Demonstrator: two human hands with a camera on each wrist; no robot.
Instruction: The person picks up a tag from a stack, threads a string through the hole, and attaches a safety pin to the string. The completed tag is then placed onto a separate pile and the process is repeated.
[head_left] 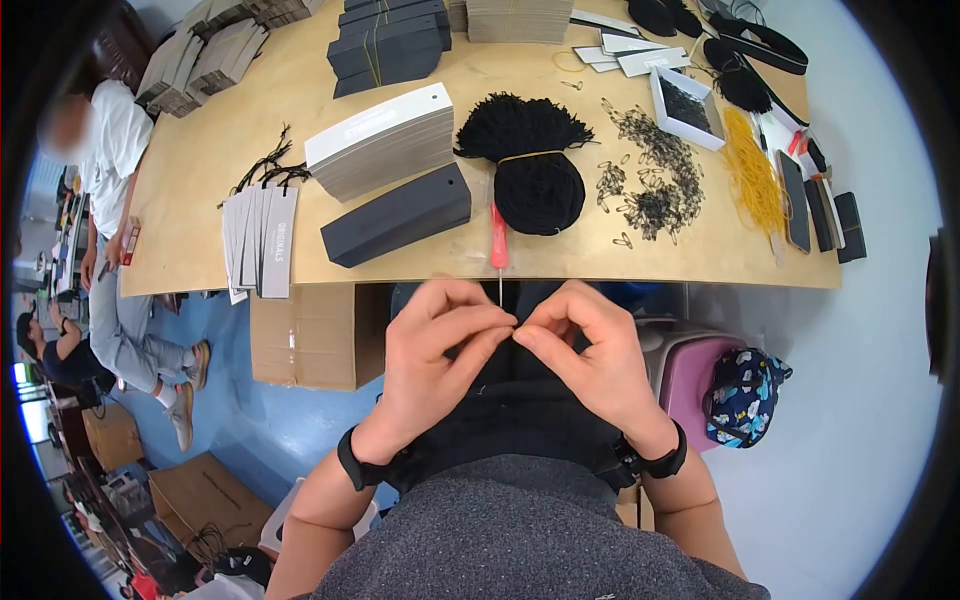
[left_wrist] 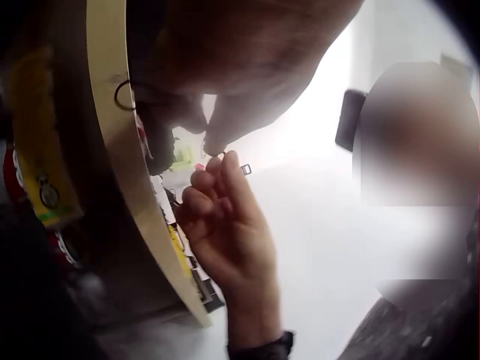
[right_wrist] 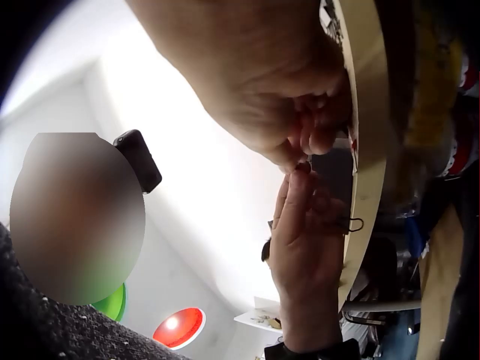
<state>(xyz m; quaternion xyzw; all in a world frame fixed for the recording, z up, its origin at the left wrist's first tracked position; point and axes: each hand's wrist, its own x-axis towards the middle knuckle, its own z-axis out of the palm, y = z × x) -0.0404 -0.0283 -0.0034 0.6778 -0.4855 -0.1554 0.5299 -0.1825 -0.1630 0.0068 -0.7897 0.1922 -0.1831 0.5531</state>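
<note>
Just off the table's front edge, my left hand (head_left: 432,345) and right hand (head_left: 598,350) meet fingertip to fingertip. Both pinch a thin dark cord (head_left: 516,324), mostly hidden by the fingers. A dark loop (left_wrist: 124,95) shows beside the left hand (left_wrist: 255,52) in the left wrist view, with the right hand (left_wrist: 236,232) below. The right wrist view has a similar loop (right_wrist: 357,224) by the left hand (right_wrist: 307,251), under the right hand (right_wrist: 255,75). A red-handled tool (head_left: 499,240) lies beyond the fingers, its metal shaft over the edge.
On the table (head_left: 600,262) are a bundle of black cords (head_left: 540,190), scattered small pins (head_left: 660,180), dark tags (head_left: 398,216), pale tags (head_left: 385,145), corded tags (head_left: 262,235) and yellow strings (head_left: 750,175). A cardboard box (head_left: 305,335) stands below; a person (head_left: 115,170) sits left.
</note>
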